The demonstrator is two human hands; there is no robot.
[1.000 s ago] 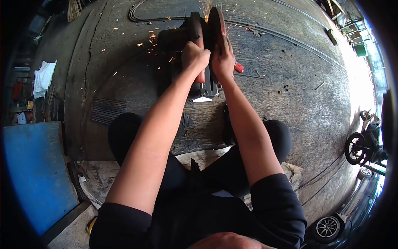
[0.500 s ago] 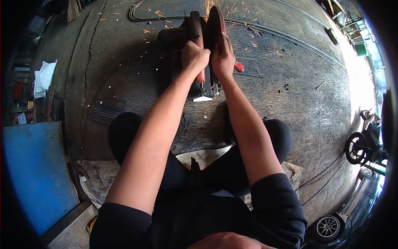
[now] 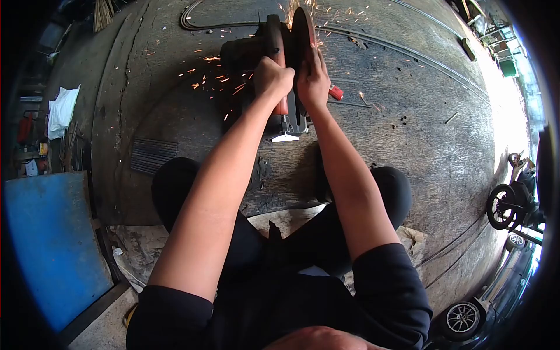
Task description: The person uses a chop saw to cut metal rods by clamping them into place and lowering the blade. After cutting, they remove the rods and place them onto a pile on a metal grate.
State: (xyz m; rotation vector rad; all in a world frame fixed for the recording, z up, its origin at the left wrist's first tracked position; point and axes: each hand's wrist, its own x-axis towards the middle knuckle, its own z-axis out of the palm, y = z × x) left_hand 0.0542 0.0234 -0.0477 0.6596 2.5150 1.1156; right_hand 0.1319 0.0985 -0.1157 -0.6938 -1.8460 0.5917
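Observation:
A cut-off saw (image 3: 242,55) stands on the floor in front of me, throwing orange sparks from its far end. My left hand (image 3: 273,77) is closed around its reddish handle section (image 3: 280,106). Just right of the saw, a dark round plate (image 3: 304,35) with a reddish edge is on its side, seen nearly edge-on. My right hand (image 3: 314,86) holds this plate's near edge, fingers stretched along it. Where the plate meets the saw is hidden. A pale T-shaped crank (image 3: 285,138) sticks out at the saw's near end. A small red object (image 3: 336,93) lies right of my right hand.
Long metal rods (image 3: 402,52) cross the floor beyond the saw. A stack of dark bars (image 3: 153,155) lies left, near my knee. A blue sheet (image 3: 55,245) is at the lower left. A motorcycle (image 3: 507,207) and a car wheel (image 3: 462,318) stand right.
The sparks have shifted, with more streaks now left of the saw. Both hands, the saw and the round plate stay almost in the same place.

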